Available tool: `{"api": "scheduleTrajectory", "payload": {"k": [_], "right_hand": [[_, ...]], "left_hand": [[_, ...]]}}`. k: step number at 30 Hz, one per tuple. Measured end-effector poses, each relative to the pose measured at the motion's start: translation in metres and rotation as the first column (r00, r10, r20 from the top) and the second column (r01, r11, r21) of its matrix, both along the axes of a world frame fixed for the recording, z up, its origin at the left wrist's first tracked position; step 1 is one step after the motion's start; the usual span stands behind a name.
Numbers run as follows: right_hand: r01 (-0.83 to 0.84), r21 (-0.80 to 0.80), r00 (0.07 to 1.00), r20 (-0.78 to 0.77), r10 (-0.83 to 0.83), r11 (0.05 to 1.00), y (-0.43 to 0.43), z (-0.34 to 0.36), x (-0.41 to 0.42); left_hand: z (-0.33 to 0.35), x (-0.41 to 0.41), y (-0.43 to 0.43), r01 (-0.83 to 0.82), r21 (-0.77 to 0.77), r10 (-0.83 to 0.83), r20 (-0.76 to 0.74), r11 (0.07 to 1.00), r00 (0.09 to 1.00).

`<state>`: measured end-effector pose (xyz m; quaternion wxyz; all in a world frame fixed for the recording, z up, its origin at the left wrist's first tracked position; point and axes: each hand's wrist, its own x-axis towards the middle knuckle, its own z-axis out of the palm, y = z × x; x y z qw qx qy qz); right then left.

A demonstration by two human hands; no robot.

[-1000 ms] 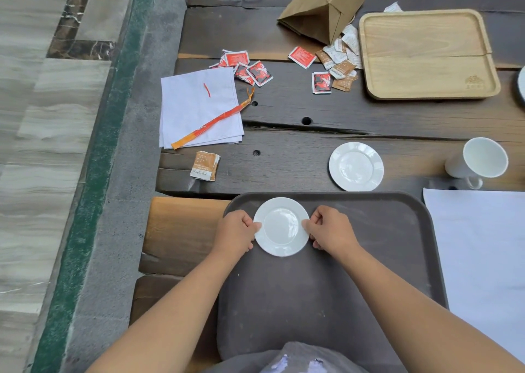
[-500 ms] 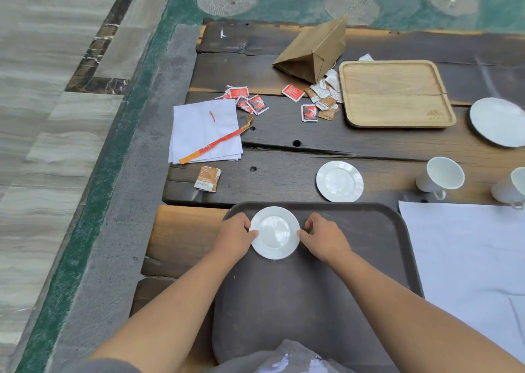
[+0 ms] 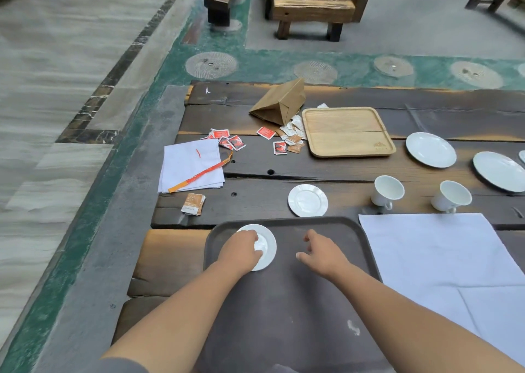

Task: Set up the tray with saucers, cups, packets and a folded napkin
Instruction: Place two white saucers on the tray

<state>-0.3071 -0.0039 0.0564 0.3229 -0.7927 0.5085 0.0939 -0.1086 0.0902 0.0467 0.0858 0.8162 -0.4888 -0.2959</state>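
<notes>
A dark brown tray (image 3: pixel 326 301) lies before me on the wooden table. A small white saucer (image 3: pixel 267 247) sits in its far left corner, and my left hand (image 3: pixel 241 252) rests on top of it, fingers bent over its left half. My right hand (image 3: pixel 321 252) hovers over the bare tray to the right of the saucer, fingers spread and holding nothing. A second saucer (image 3: pixel 308 200) lies on the table just beyond the tray. Two white cups (image 3: pixel 387 190) (image 3: pixel 451 196) stand at the right. Red and brown packets (image 3: pixel 279 147) are scattered further back.
A large white napkin (image 3: pixel 443 262) lies right of the tray. White napkins (image 3: pixel 191 165) with an orange strip lie at the left, a brown packet (image 3: pixel 193 203) near them. A wooden tray (image 3: pixel 348 131), a paper bag (image 3: pixel 281 101) and larger plates (image 3: pixel 430 149) sit further back.
My right hand has let go of the saucer and moved right, fingers apart. The left hand slid onto the saucer's top. The camera tilted up, showing more of the table and floor.
</notes>
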Motion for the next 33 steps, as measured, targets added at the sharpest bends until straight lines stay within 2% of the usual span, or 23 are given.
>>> {"api": "scheduleTrajectory", "payload": {"k": [14,23,26,33], "right_hand": [[0.115,-0.041,0.993,-0.029,-0.116,0.993,-0.01,0.01,-0.055],[0.166,-0.008,0.986,-0.009,-0.166,0.986,-0.043,-0.002,-0.062],[0.177,-0.005,0.984,0.012,-0.177,0.984,-0.064,-0.007,-0.058],[0.17,-0.031,0.985,0.028,-0.169,0.985,-0.115,-0.021,-0.048]], "left_hand": [[0.005,-0.037,-0.033,0.145,-0.044,-0.146,-0.015,0.988,0.989],[-0.006,-0.044,-0.066,0.272,0.027,-0.273,0.062,0.962,0.96],[-0.011,-0.043,-0.084,0.246,0.028,-0.247,0.046,0.969,0.968],[-0.023,-0.031,-0.126,0.044,0.002,-0.044,-0.074,0.999,0.996]]}}
